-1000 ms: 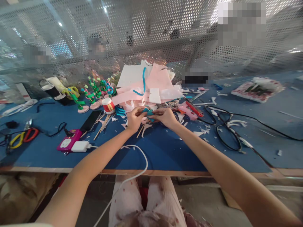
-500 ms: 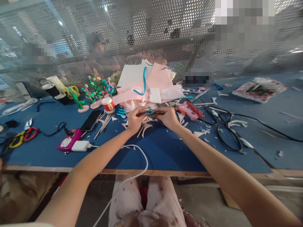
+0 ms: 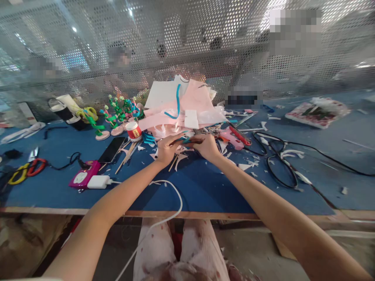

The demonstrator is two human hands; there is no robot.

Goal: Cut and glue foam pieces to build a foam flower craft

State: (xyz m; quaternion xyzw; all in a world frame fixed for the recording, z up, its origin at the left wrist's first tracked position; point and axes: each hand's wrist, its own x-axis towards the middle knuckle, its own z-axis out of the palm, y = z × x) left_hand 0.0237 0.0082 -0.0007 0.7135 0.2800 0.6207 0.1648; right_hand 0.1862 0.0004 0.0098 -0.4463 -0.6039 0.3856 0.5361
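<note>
My left hand (image 3: 167,149) and my right hand (image 3: 208,147) meet over the middle of the blue table. Between their fingertips is a small blue-green strip (image 3: 186,139), pinched from both sides; the fingers partly cover it. Folded blue pieces (image 3: 149,137) lie just left of my left hand, beside a red and white paper cup (image 3: 134,131). Behind the hands spreads a heap of pink sheets (image 3: 199,97) with a curved blue strip (image 3: 178,101) on top. To the right of my right hand lies a pink glue gun (image 3: 231,139).
On the left are small green plant-like models (image 3: 117,113), a phone (image 3: 112,150), a purple power socket (image 3: 84,174) and scissors (image 3: 29,168). A black cord (image 3: 271,171) loops on the right. Paper scraps and thin sticks (image 3: 125,158) lie about. A perforated metal screen (image 3: 187,39) stands behind.
Both hands stay nearly in place with the strip between them. A little more of the strip shows above the fingers. The view has shifted slightly.
</note>
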